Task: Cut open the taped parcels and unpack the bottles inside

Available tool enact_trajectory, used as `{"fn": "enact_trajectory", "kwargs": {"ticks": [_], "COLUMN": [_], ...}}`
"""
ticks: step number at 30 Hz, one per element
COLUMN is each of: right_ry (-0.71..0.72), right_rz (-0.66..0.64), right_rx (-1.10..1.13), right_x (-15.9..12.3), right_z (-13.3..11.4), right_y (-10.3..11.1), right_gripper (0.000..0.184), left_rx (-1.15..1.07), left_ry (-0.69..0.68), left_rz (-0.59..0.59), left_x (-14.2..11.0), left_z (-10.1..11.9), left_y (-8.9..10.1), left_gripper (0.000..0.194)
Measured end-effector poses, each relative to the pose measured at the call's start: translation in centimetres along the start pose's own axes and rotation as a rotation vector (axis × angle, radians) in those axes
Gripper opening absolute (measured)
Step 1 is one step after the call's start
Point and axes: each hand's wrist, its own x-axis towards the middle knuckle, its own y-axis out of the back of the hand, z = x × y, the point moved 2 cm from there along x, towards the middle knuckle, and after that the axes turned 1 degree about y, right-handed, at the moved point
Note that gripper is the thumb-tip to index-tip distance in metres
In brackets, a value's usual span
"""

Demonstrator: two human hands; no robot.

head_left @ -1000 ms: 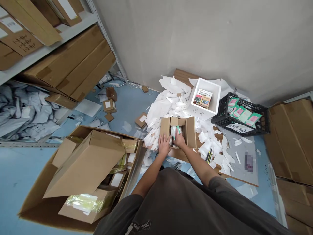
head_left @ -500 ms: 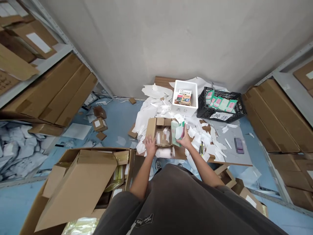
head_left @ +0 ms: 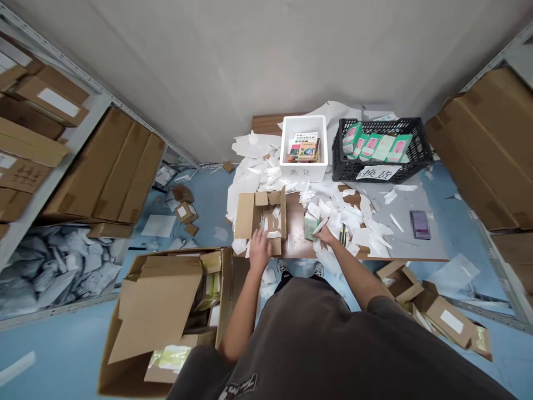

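A small open cardboard box (head_left: 245, 219) stands at the left of the table with its flaps folded out and scraps of white paper inside. My left hand (head_left: 260, 248) is at its near left side, fingers apart and holding nothing; I cannot tell whether the fingertips touch the cardboard. To the right, my right hand (head_left: 326, 235) grips a green-and-white box (head_left: 310, 226) just over the table, with white paper against it. A yellow-and-black utility knife (head_left: 342, 235) lies among the scraps beside my right hand.
Torn white paper (head_left: 254, 147) covers much of the wooden table (head_left: 296, 219). Behind stand a white foam box (head_left: 303, 174) of books and a black crate (head_left: 377, 173) of green-and-pink packs. A large carton (head_left: 225, 278) of boxes is at left; opened boxes (head_left: 443, 316) lie on the floor at right.
My right hand has lifted the green-and-white box out of the cardboard box and carried it right, over the table. My left hand has come off the flap towards me. The view has shifted.
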Motion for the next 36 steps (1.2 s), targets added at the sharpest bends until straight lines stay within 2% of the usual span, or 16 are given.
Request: {"fn": "enact_trajectory", "kwargs": {"ticks": [4,7,10,12,15,18,20,22,25,29,31,34,36], "right_ry": [-0.013,0.01,0.05,0.059,0.077,0.036,-0.001,0.039,0.169,0.155,0.151,0.174,0.163], "right_rz": [-0.077,-0.112,-0.144,-0.138,-0.082,0.029,0.065,0.026,-0.088,-0.162,-0.172,-0.18,-0.174], "right_rx": [-0.039,-0.123,-0.219,-0.27,-0.333,-0.355,-0.346,-0.317,-0.265,-0.225,-0.21,-0.187,-0.186], "right_x": [-0.2,-0.4,-0.3,-0.4,-1.7,-4.1,-5.4,-5.8,-4.6,-2.0,-1.4,-1.4,-1.7], "right_z": [2.7,3.2,2.2,1.5,1.2,2.0,2.4,2.2,0.9,-0.5,-0.7,-0.6,-0.4], "right_y": [1.4,2.3,3.0,3.8,6.0,8.3,8.8,8.1,5.7,3.4,3.1,3.1,3.2], "right_gripper": [0.063,0.051,0.053,0.063,0.085,0.106,0.117,0.123,0.121,0.105,0.1,0.099,0.099], "left_rx": [-0.036,-0.016,0.068,0.1,0.133,0.161,0.138,0.088,0.023,-0.107,-0.233,-0.369,-0.366], "left_ry": [-0.256,-0.452,-0.628,-0.685,-0.632,-0.448,-0.306,-0.21,-0.168,-0.154,-0.103,0.066,0.094], "left_rz": [-0.051,-0.174,-0.366,-0.461,-0.483,-0.409,-0.353,-0.317,-0.324,-0.298,-0.241,-0.143,-0.072], "left_x": [3.2,6.7,9.6,10.9,11.8,11.5,10.8,10.0,9.2,9.5,10.3,11.9,12.8], "left_z": [7.9,13.5,17.7,19.2,20.0,19.8,19.7,19.8,19.7,18.7,17.9,17.1,17.1], "left_y": [0.2,-1.6,-4.1,-5.1,-5.3,-5.0,-5.2,-5.6,-6.2,-6.1,-5.7,-5.5,-5.7], "left_gripper": [0.075,0.086,0.095,0.087,0.07,0.071,0.079,0.081,0.083,0.064,0.059,0.07,0.074]}}
